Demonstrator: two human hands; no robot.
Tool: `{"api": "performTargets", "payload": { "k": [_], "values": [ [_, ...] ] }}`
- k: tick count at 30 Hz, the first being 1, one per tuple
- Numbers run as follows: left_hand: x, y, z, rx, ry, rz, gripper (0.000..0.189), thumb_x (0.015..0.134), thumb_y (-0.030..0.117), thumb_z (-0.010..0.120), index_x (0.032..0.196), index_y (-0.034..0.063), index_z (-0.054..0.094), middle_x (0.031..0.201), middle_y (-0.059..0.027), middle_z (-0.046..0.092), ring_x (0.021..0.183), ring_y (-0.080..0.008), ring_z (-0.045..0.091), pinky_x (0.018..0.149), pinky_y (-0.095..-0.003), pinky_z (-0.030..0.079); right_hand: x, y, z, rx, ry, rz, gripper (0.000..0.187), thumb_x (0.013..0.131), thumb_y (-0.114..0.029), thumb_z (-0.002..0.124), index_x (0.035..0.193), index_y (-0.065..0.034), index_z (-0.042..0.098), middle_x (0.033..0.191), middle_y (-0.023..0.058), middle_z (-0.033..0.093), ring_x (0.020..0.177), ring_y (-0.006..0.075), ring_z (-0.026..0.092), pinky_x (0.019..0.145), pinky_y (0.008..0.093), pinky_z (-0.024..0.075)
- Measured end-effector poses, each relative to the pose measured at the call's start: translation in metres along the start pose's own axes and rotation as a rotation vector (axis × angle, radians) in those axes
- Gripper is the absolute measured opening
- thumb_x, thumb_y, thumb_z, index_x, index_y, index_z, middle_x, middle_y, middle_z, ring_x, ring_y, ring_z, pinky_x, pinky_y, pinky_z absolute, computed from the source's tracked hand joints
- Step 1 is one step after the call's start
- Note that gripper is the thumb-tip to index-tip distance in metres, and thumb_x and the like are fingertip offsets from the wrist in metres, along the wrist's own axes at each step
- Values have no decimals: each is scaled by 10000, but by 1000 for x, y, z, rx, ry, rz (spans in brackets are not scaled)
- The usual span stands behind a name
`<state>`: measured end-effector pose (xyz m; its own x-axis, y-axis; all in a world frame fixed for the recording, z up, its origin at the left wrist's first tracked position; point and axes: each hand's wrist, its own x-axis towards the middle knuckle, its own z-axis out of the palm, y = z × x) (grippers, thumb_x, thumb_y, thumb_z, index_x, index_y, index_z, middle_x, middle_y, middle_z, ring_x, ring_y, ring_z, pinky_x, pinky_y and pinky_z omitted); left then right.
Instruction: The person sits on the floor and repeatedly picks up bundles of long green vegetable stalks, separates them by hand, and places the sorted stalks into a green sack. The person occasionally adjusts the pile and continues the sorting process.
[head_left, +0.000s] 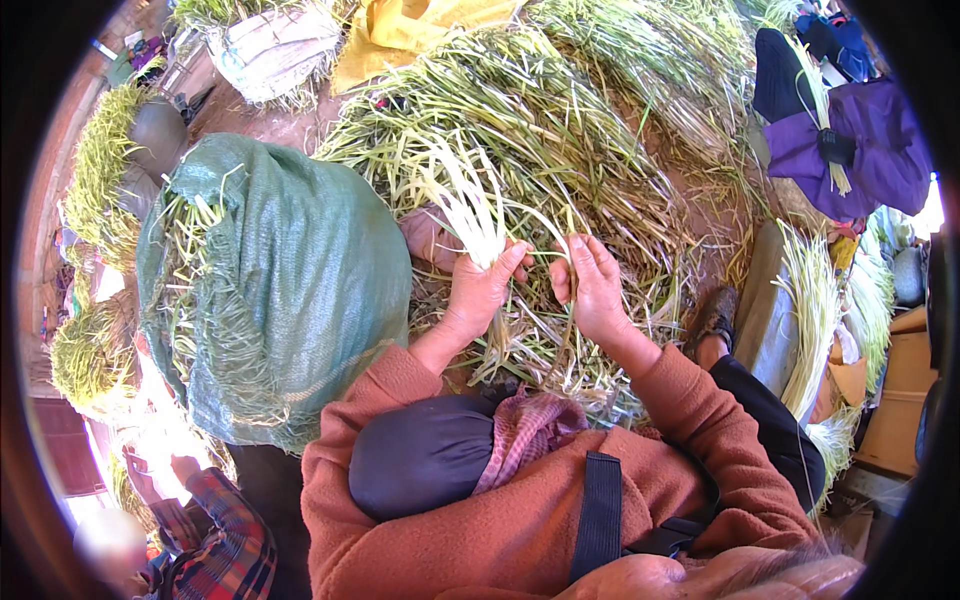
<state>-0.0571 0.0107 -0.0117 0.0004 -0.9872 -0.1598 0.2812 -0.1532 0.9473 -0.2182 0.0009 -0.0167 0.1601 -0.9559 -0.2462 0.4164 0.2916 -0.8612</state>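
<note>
My left hand (484, 281) grips a small bunch of pale stalks (466, 206), which look like garlic scapes; their whitish ends fan upward from the fist. Close beside it, my right hand (591, 281) pinches a thin stalk (553, 234) between thumb and fingers. That stalk arches over from beside the bunch. Withered, straw-coloured strands dangle beneath both hands. Under and beyond them spreads a large heap of long green and yellowed stalks (517, 127). Loose trimmings lie around my lap.
A bulging green woven sack (300, 277) stands close on my left, stalks poking from its opening. On the right, bundled pale stalks (811, 322) lie by a wooden block (759, 262). Another person in purple sleeves (874, 142) holds stalks; a person in plaid (225, 540) is at lower left.
</note>
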Motion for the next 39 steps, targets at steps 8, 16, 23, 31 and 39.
{"api": "performTargets", "payload": {
  "k": [8, 16, 23, 31, 39],
  "values": [
    [-4, 1, 3, 8, -37, -245, 174, 886, 248, 630, 868, 76, 645, 685, 30, 595, 504, -37, 474, 403, -177, 298, -2, -15, -3, 301, -388, 216, 252, 970, -271, 478, 1037, -44, 563, 654, 16, 564, 508, 99, 496, 468, 227, 399],
    [1, 15, 0, -30, 56, -205, 203, 894, 276, 619, 921, 76, 601, 694, 18, 586, 472, -24, 428, 368, -166, 248, -4, -17, 2, 22, -325, 135, 234, 963, -262, 499, 973, -43, 580, 719, 49, 606, 583, 110, 559, 532, 239, 447],
    [-4, 18, 1, -25, 37, -131, 151, 845, 213, 684, 914, 100, 611, 686, 36, 546, 496, -28, 428, 385, -165, 285, -3, -7, 4, -446, -280, -69, 226, 965, -225, 500, 929, -11, 567, 761, 49, 635, 659, 88, 594, 609, 243, 501],
    [13, 52, -29, -111, 143, 58, 169, 889, 205, 622, 981, 77, 563, 866, -36, 628, 668, -79, 584, 384, -141, 333, -19, -18, -4, -662, -324, -181, 179, 936, -162, 526, 883, -1, 583, 684, 60, 646, 590, 80, 593, 548, 243, 473],
    [32, 98, -62, -179, 236, 273, 146, 891, 185, 620, 976, 81, 562, 876, -39, 626, 639, -83, 570, 383, -148, 338, -36, 32, -80, -1146, -640, -523, 143, 882, -156, 570, 800, -47, 526, 620, 134, 551, 527, 295, 570, 498, 380, 479]
  ]
}}
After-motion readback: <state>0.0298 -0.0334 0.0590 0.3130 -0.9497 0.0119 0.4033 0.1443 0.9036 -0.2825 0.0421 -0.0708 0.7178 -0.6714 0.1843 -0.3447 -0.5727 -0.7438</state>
